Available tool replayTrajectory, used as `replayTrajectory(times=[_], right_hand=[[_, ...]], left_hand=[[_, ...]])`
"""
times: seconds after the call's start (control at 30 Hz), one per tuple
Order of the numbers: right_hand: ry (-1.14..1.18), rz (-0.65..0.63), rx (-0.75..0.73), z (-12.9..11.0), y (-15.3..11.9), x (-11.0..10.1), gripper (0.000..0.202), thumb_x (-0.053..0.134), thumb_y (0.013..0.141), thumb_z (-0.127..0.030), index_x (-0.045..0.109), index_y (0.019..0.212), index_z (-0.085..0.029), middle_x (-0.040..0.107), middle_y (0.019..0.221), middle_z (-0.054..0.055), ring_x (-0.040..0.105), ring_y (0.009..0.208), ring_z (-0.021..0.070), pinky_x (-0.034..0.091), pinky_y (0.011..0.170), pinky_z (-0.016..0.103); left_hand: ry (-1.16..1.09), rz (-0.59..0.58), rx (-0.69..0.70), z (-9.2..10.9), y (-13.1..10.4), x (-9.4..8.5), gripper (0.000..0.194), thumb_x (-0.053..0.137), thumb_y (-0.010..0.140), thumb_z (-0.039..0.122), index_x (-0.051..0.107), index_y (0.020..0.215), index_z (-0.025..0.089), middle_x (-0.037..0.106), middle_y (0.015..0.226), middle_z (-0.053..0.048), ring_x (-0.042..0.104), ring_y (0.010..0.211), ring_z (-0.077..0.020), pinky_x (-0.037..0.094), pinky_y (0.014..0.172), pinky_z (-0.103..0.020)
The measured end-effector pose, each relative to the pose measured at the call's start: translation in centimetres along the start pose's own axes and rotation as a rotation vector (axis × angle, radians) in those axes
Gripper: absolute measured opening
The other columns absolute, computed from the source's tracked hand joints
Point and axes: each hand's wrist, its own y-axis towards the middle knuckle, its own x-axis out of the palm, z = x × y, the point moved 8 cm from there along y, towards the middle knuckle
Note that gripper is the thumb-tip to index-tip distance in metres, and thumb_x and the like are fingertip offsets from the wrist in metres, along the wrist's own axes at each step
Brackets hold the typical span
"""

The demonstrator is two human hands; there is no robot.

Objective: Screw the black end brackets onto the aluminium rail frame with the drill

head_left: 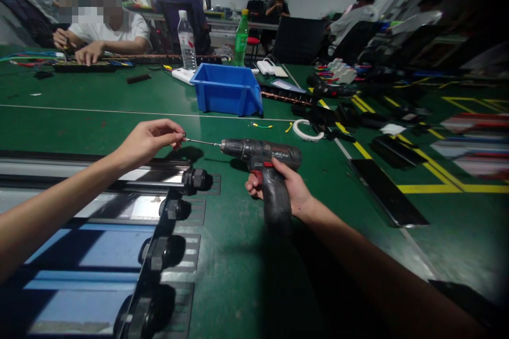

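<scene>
Right hand (297, 192) grasps black-and-red pistol-grip drill (264, 152) | left hand (146, 140) pinches slim silver metal bit (203, 142) near its tip | steady alignment likely prevents wobble

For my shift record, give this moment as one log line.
left hand: at tip of bit | right hand: holding drill | blue bin: on table, beyond drill

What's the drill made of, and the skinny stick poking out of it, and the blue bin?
The drill: probably hard plastic, from its dark, mostly dull shell; its handle might be rubbery, I can't tell.
The skinny stick: likely smooth metal, because it shines silver.
The blue bin: looks like hard plastic, lightly glossy, one even colour.
</scene>
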Motion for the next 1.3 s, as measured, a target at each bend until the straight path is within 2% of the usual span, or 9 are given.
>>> replayTrajectory(times=[0.23, 0.57, 0.77, 0.93, 1.3], right_hand=[[-0.017, -0.014, 0.003, -0.15, -0.04, 0.56, 0.050, 0.064, 0.085, -0.063, 0.072, 0.079, -0.014, 0.068, 0.081, 0.009, 0.066, 0.082, 0.0196, 0.055, 0.076, 0.026], [-0.036, 0.005, -0.014, 0.11, 0.07, 0.24, 0.054, 0.062, 0.087, -0.065, 0.073, 0.079, -0.012, 0.072, 0.085, 0.012, 0.067, 0.078, 0.0174, 0.055, 0.072, 0.025], [-0.026, 0.002, -0.032, -0.11, -0.05, 0.65, 0.048, 0.065, 0.087, -0.061, 0.073, 0.081, -0.014, 0.072, 0.081, 0.008, 0.068, 0.085, 0.0197, 0.056, 0.078, 0.027], [-0.012, -0.031, -0.002, 0.02, -0.10, 0.58, 0.052, 0.066, 0.085, -0.061, 0.074, 0.080, -0.011, 0.072, 0.082, 0.010, 0.067, 0.082, 0.0181, 0.056, 0.075, 0.024], [0.033, -0.041, 0.027, 0.11, -0.22, 0.30, 0.056, 0.060, 0.090, -0.061, 0.075, 0.082, -0.008, 0.073, 0.085, 0.013, 0.069, 0.085, 0.0195, 0.056, 0.079, 0.024]], left_hand=[[-0.001, 0.013, 0.000, -0.02, 0.02, -0.10, 0.022, 0.080, 0.079, 0.034, 0.074, 0.090, 0.016, 0.069, 0.081, -0.006, 0.062, 0.075, -0.0156, 0.049, 0.071, -0.027], [-0.066, 0.023, 0.012, -0.22, 0.13, -0.27, 0.020, 0.081, 0.078, 0.030, 0.073, 0.090, 0.015, 0.069, 0.081, -0.005, 0.063, 0.075, -0.0136, 0.048, 0.071, -0.025], [-0.077, 0.011, 0.019, -0.04, 0.10, -0.12, 0.020, 0.081, 0.078, 0.029, 0.072, 0.091, 0.015, 0.069, 0.083, -0.005, 0.063, 0.075, -0.0141, 0.049, 0.070, -0.026], [-0.043, -0.007, 0.006, 0.10, 0.04, 0.06, 0.019, 0.079, 0.081, 0.030, 0.072, 0.091, 0.015, 0.069, 0.079, -0.004, 0.062, 0.073, -0.0129, 0.047, 0.070, -0.025], [-0.027, -0.047, -0.003, 0.29, -0.09, 0.53, 0.019, 0.078, 0.082, 0.030, 0.071, 0.089, 0.014, 0.068, 0.075, -0.003, 0.060, 0.071, -0.0129, 0.047, 0.071, -0.026]])
